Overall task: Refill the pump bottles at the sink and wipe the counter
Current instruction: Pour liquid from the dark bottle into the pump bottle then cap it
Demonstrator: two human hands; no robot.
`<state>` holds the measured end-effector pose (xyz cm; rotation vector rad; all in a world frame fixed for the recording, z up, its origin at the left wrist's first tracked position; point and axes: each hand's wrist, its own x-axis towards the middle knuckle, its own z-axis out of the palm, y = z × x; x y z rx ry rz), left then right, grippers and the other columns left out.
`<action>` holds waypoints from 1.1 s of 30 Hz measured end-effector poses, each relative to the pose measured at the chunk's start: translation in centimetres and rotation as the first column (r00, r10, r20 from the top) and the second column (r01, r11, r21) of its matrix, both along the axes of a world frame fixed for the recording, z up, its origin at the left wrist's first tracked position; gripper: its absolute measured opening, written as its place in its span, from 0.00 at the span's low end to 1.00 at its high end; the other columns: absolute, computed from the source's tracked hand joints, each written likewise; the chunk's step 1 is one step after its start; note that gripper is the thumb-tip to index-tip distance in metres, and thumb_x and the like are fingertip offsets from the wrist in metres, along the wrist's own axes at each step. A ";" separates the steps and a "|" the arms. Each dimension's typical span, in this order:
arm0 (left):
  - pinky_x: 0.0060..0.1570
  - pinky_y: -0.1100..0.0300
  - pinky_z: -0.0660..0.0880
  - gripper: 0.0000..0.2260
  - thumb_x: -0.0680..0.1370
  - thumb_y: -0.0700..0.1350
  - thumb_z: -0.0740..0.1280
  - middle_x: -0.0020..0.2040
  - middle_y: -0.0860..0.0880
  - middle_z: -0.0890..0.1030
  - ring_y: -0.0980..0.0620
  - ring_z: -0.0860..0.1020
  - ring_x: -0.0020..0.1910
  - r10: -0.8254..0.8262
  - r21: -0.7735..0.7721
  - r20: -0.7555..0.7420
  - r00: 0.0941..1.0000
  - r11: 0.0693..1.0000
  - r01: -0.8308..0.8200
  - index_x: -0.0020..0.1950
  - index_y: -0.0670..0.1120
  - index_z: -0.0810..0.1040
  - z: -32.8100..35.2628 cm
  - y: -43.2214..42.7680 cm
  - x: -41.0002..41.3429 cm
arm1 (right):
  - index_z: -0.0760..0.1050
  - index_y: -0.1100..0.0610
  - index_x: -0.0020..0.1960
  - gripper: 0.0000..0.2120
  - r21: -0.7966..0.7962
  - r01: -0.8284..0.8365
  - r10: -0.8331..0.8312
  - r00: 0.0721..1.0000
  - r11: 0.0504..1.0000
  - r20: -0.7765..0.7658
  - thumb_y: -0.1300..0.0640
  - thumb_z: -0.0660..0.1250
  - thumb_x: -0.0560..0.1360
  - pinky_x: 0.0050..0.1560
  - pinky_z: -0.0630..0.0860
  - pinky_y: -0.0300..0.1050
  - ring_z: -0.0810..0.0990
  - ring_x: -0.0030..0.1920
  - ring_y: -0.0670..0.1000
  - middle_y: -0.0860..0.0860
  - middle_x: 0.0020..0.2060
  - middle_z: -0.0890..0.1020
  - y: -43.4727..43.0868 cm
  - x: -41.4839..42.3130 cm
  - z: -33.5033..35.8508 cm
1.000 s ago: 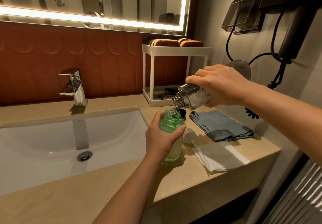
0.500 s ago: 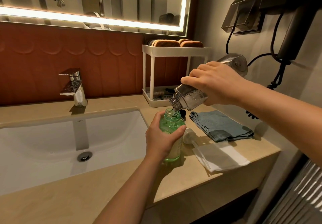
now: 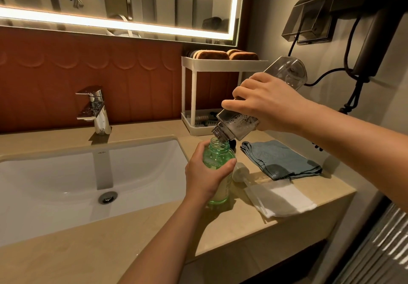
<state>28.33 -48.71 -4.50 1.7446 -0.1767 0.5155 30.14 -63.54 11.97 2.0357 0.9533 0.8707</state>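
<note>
Pouring: my right hand [image 3: 270,104] grips the clear bottle [image 3: 260,98] tipped neck-down over the green bottle [image 3: 218,162], which my left hand [image 3: 204,178] wraps to steady it upright on the counter [image 3: 88,250] beside the sink [image 3: 66,184], so drips land inside

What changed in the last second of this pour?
The right hand tipped the clear square refill bottle steeper, its base swinging up; the neck stays over the mouth of the round green bottle. Nothing gripped or released. The left hand still holds it upright on the beige counter; the blue folded cloth is unmoved.
</note>
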 end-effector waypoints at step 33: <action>0.50 0.60 0.74 0.26 0.66 0.53 0.77 0.52 0.53 0.77 0.53 0.76 0.51 -0.007 -0.002 0.008 1.000 1.000 0.007 0.60 0.54 0.70 0.2 0.2 -0.2 | 0.68 0.52 0.67 0.41 0.099 -0.069 0.067 0.997 0.993 0.030 0.54 0.81 0.58 0.62 0.68 0.59 0.78 0.54 0.60 0.58 0.54 0.79 -1.0 0.1 -1.4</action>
